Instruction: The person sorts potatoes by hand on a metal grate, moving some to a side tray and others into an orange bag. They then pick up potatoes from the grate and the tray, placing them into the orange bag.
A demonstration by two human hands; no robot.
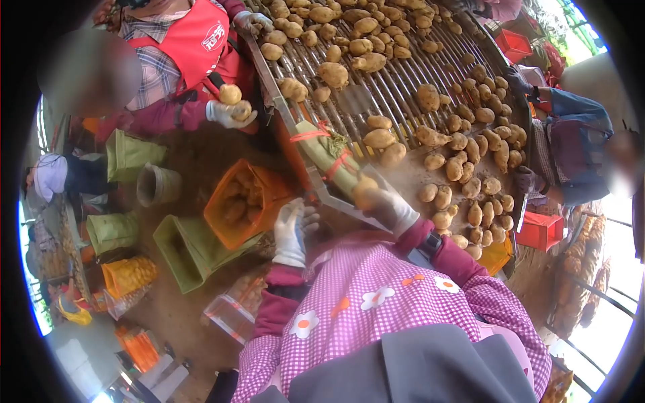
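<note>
My right hand (392,207), in a pale glove, is closed round a potato (365,192) at the near edge of the roller table (410,124). My left hand (294,228), also gloved, hangs left of the table with its fingers apart and nothing in it, right of an orange bag (225,208) holding several potatoes. A rolled green cloth (329,161) tied with red string lies along the table's rim, just beyond my right hand. Many potatoes (474,215) lie on the table, to the right of that hand.
A co-worker (191,54) in a red apron holds potatoes at the upper left. Another person (581,144) works at the right side. Open green bags (180,252), a grey bucket (158,185) and a clear-sided crate (232,310) stand on the floor at the left.
</note>
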